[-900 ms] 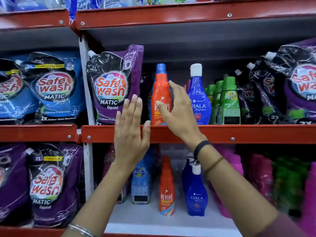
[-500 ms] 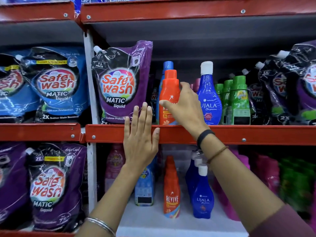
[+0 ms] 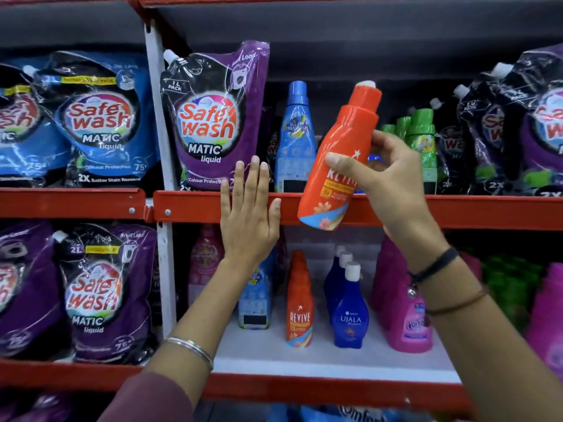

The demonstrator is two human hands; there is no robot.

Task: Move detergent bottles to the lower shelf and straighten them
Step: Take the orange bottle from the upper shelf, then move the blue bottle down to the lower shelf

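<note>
While my left hand (image 3: 248,216) lies flat, fingers spread, against the upper shelf's front edge (image 3: 457,210), my right hand (image 3: 387,175) grips the tilted orange Revive bottle (image 3: 336,166) off that shelf.

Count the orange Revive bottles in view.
2. One orange bottle is tilted in the right hand, in front of the upper shelf rail. The other stands on the lower shelf. More may hide behind it.

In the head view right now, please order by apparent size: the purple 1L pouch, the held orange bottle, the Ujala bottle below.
1. Purple 1L pouch
2. Held orange bottle, though nearer the camera
3. Ujala bottle
</note>
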